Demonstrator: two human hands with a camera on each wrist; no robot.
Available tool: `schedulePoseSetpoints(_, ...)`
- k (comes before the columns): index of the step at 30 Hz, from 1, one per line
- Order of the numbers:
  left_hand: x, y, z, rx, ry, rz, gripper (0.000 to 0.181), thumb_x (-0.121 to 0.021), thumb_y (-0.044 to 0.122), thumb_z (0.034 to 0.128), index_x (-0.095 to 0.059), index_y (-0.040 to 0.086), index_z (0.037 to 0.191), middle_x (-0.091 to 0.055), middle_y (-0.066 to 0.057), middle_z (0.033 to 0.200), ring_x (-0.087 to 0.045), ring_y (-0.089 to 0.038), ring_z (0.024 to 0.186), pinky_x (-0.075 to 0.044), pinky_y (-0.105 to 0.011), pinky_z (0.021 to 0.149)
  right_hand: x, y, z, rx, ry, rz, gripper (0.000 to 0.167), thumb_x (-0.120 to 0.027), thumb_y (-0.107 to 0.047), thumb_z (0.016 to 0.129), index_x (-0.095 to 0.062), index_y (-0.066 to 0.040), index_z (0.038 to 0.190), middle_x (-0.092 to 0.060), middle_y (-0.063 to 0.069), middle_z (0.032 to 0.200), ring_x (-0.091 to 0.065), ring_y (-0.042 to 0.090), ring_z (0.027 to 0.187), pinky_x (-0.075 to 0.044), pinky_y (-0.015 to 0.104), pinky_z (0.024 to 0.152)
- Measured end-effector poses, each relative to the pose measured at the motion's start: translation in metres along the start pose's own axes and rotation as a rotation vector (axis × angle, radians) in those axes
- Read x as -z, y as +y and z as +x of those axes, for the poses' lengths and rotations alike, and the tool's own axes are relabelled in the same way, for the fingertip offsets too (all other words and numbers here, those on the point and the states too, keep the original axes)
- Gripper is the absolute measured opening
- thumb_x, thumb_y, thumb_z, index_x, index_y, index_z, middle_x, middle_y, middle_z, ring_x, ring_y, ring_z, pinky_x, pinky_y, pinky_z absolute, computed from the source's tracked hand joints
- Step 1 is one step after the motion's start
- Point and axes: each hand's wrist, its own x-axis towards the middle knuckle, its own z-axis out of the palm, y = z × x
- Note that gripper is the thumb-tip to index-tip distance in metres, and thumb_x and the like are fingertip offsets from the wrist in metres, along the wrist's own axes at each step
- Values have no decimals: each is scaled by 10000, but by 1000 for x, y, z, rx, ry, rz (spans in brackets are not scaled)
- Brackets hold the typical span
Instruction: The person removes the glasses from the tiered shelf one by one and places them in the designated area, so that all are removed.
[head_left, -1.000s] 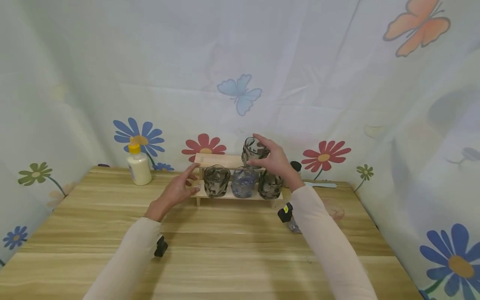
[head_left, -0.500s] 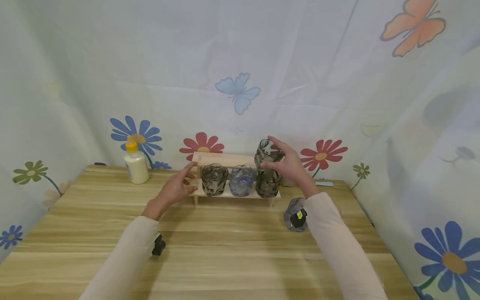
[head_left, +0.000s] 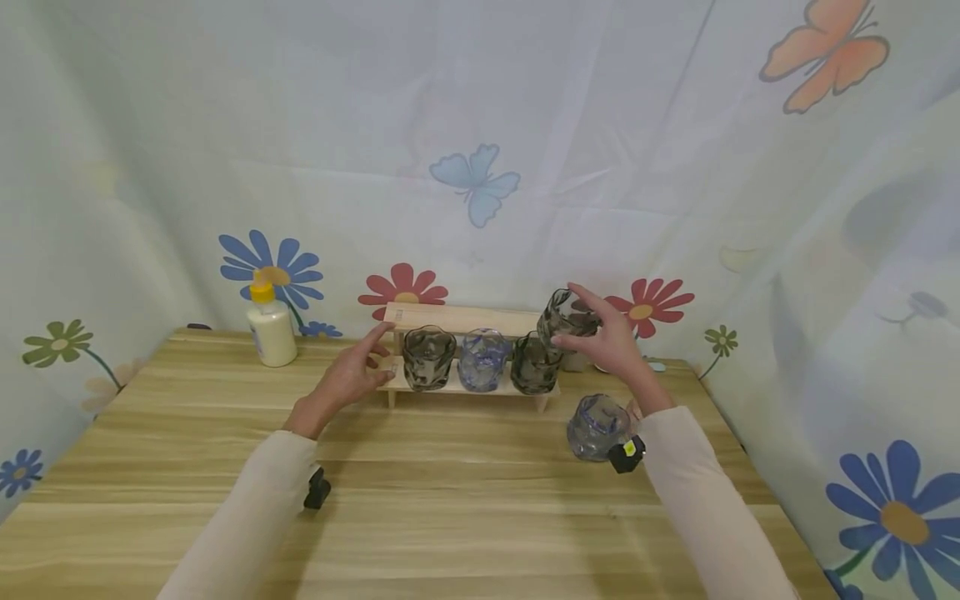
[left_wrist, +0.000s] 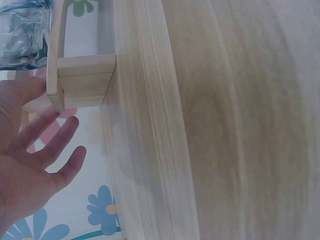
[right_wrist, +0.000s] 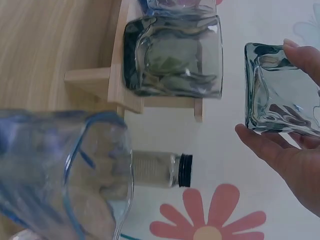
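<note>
My right hand [head_left: 611,340] grips a smoky grey tumbler [head_left: 561,315] between thumb and fingers. That tumbler is tilted, near the right end of a two-tier wooden rack [head_left: 457,317]. In the right wrist view, the held tumbler [right_wrist: 282,92] is apart from the grey tumbler [right_wrist: 175,57] on the rack. The lower shelf bears a grey tumbler [head_left: 429,358], a bluish tumbler [head_left: 482,362] and another grey one [head_left: 534,367]. My left hand [head_left: 348,375] touches the rack's left end, thumb at the lower shelf and its other fingers [left_wrist: 62,135] spread.
A bluish glass [head_left: 597,427] stands on the wooden table [head_left: 450,500] below my right forearm. A black-capped jar [right_wrist: 155,169] is beyond the rack's right end. At the back left stands a yellow-capped bottle [head_left: 272,329]. Patterned cloth [head_left: 337,167] hangs behind the table.
My right hand has carried the grey tumbler from above the upper shelf rightward and slightly down, tilting it. The bluish glass on the table has come into fuller view. The left hand stays at the rack.
</note>
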Motion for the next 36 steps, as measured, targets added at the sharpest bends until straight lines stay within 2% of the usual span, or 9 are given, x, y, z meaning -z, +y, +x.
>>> schedulePoseSetpoints(6, -1, 1, 0, 1, -4, -1, 805, -705, 100, 916, -249, 217, 1570, -609, -246, 1297, -619, -455, 1143, -555, -546, 858, 14, 14, -13, 10, 31, -12, 882, -843, -236, 813, -366, -270, 1555, -541, 174, 1426, -522, 376, 1316, -466, 604, 1004)
schedulePoseSetpoints(12, -1, 1, -2, 4, -2, -10, 801, -700, 93, 915, -252, 208, 1568, -603, -251, 1295, -625, -452, 1137, -565, -527, 838, 28, 24, -25, 13, 73, -7, 856, -837, -195, 818, -389, -215, 1547, -581, 216, 1358, -567, 388, 1257, -433, 615, 1033)
schedulePoseSetpoints(19, -2, -1, 0, 12, -5, -8, 815, -707, 108, 910, -246, 223, 1572, -606, -238, 1296, -626, -443, 1143, -563, -531, 857, 48, 33, -44, -52, 101, -25, 854, -820, -217, 839, -362, -207, 1560, -534, 214, 1429, -502, 422, 1318, -376, 638, 1074)
schedulePoseSetpoints(29, -2, -2, 2, 3, -7, -11, 825, -714, 114, 902, -245, 222, 1571, -608, -245, 1294, -624, -450, 1132, -551, -555, 875, 72, 52, -74, -141, 136, -104, 869, -790, -295, 869, -298, -249, 1584, -494, 249, 1443, -478, 460, 1291, -408, 658, 1000)
schedulePoseSetpoints(36, -3, -4, 1, 5, -9, -27, 829, -705, 99, 908, -236, 239, 1577, -610, -244, 1295, -637, -443, 1121, -564, -523, 841, 82, 71, -92, -191, 166, -130, 869, -763, -317, 892, -270, -174, 1592, -479, 296, 1431, -482, 486, 1262, -416, 648, 984)
